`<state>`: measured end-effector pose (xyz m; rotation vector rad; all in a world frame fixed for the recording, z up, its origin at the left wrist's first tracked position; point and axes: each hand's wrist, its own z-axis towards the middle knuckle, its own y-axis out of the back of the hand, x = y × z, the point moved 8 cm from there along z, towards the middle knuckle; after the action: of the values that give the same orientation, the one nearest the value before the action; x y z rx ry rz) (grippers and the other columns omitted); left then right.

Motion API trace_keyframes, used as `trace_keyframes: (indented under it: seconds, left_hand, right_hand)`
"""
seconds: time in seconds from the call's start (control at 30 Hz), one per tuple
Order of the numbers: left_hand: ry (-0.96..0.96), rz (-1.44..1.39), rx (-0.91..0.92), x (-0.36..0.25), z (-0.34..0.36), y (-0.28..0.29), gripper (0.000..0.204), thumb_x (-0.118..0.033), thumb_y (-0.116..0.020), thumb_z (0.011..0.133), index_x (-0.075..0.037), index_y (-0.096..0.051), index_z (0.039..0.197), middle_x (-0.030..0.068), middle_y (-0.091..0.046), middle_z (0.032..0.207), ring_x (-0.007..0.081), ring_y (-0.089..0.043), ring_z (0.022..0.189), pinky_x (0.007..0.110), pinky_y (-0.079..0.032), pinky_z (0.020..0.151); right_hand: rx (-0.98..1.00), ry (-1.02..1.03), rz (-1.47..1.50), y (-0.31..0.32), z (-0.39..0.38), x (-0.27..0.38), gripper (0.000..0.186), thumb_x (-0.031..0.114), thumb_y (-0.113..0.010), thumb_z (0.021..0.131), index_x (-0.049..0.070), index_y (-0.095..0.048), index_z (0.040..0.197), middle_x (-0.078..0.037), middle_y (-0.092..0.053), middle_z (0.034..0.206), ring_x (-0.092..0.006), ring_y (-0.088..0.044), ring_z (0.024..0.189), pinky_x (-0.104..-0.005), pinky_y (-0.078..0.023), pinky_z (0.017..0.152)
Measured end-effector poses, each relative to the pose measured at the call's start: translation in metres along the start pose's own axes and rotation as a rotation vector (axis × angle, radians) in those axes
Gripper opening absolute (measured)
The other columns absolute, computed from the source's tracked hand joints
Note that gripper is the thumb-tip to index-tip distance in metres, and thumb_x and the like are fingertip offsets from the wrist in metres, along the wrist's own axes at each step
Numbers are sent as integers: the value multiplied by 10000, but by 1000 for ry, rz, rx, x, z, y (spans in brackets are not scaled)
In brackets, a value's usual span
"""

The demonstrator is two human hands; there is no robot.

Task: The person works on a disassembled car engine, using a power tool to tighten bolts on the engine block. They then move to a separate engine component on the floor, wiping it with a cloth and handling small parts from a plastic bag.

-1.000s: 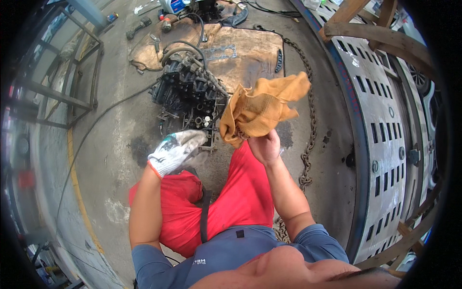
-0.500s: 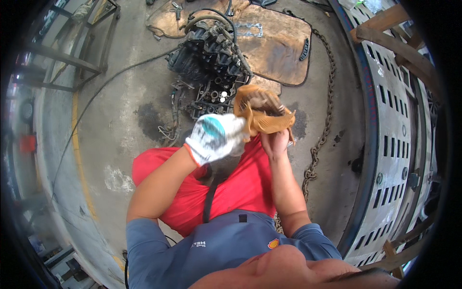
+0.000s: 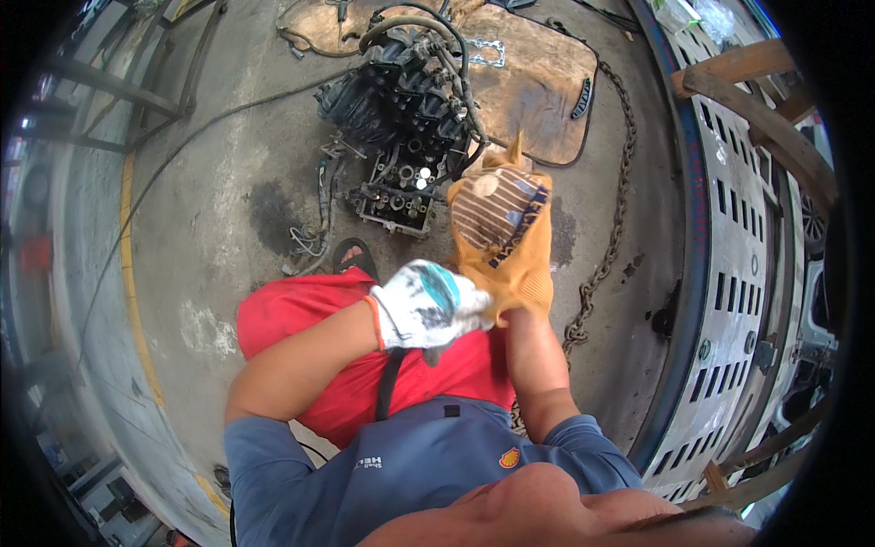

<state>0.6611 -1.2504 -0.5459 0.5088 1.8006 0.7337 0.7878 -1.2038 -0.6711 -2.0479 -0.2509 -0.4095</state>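
My left hand wears a white knit glove with a teal patch, dark smudges and an orange-edged cuff. Its fingers are closed on the cuff of a tan work glove. That second glove, striped brown and white with dark printing, covers my right hand down to the wrist. Inside it the fingers are hidden, and one glove finger sticks up at the far end. Just beyond both hands a grimy, partly stripped engine rests on the floor.
Brown stained mats lie behind the engine, with a metal gasket and a black slotted part on them. A heavy chain runs down the right, beside a slotted metal platform. A cable crosses the floor at left.
The tan glove, earlier bunched with its opening at my bare right fingers, now covers my right hand to the wrist. My left hand has moved nearer me, to the glove's cuff.
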Motion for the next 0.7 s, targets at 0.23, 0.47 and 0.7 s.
trace_keyframes:
  seconds: [0.23,0.47,0.7]
  left_hand:
    - [162,-641,-594,48,-39,71,266,-219,-686,984,-22,-731,1156,55,-729,871,109,-641,706,272,-521,633]
    - [-183,60,-506,15,-32,52,306,-341,-796,862,-110,-724,1050,78,-717,891,267,-706,789,358,-557,711]
    - [87,42,-142,24,-16,8,476,-508,-717,846,-113,-649,1102,129,-688,890,356,-690,842,445,-543,746]
  right_hand:
    - [19,-103,-80,79,16,-44,393,286,-480,1065,76,-521,1396,-83,-611,1328,-236,-592,1218,-408,-466,1076]
    - [217,-67,-487,33,-11,-71,439,182,-569,1008,34,-494,1414,-83,-633,1315,-232,-616,1194,-363,-487,1034]
    - [209,-211,-471,5,-8,-119,593,220,-627,931,61,-436,1470,-122,-585,1353,-290,-583,1230,-365,-478,1050]
